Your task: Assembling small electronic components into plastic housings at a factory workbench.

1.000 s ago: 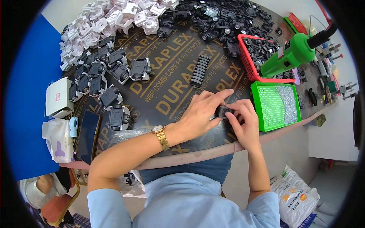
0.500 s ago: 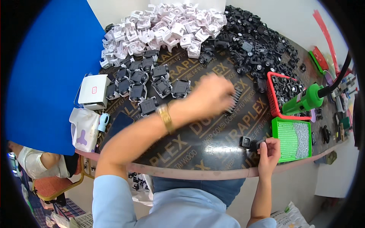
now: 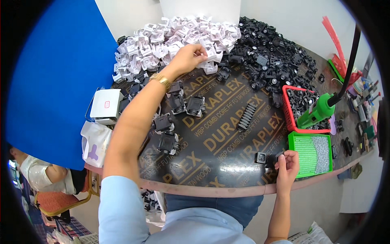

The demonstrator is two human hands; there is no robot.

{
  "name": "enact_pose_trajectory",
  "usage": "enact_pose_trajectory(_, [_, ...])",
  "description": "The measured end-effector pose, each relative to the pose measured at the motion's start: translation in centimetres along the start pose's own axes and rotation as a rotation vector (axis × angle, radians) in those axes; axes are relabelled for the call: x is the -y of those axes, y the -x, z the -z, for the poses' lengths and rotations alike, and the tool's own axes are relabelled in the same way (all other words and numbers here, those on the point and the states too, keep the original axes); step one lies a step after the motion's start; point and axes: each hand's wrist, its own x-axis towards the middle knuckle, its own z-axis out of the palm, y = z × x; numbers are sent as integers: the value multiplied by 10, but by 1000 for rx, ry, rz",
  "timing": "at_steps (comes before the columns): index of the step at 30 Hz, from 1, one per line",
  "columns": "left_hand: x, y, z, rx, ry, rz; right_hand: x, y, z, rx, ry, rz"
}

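Observation:
My left hand (image 3: pixel 187 60) reaches to the front of the heap of white plastic brackets (image 3: pixel 147 45), its fingers closed on a white bracket (image 3: pixel 210 53). Near the front edge at the right, my right hand (image 3: pixel 287 166) pinches a small black plastic part (image 3: pixel 279 155), mostly hidden by the fingers. Just left of it lies a square black piece (image 3: pixel 261 157). Several black units in white brackets, one of them a black unit (image 3: pixel 167 143) nearest me, sit beside and partly under my left forearm. A ribbed black row of parts (image 3: pixel 246 116) lies mid-table.
A large heap of black parts (image 3: pixel 270 61) covers the back right. At the right stand a red basket (image 3: pixel 287 109) of black parts, a green electric screwdriver (image 3: pixel 317 110) and a green tray (image 3: pixel 291 156) of tiny screws. A white box (image 3: pixel 105 103) stands left.
My left hand has moved from beside the ribbed row, away and left to the white heap. The row is now uncovered. My right hand keeps its place. The view has shifted slightly.

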Motion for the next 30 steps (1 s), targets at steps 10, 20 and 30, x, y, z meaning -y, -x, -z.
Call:
enact_pose_trajectory(10, [-133, 215, -37, 205, 101, -119, 4, 9, -1, 8, 55, 74])
enact_pose_trajectory(20, [-139, 249, -60, 243, 182, -6, 37, 18, -67, 305, 381, 414])
enact_pose_trajectory(30, [-133, 236, -79, 229, 210, -66, 23, 8, -94, 309, 294, 323])
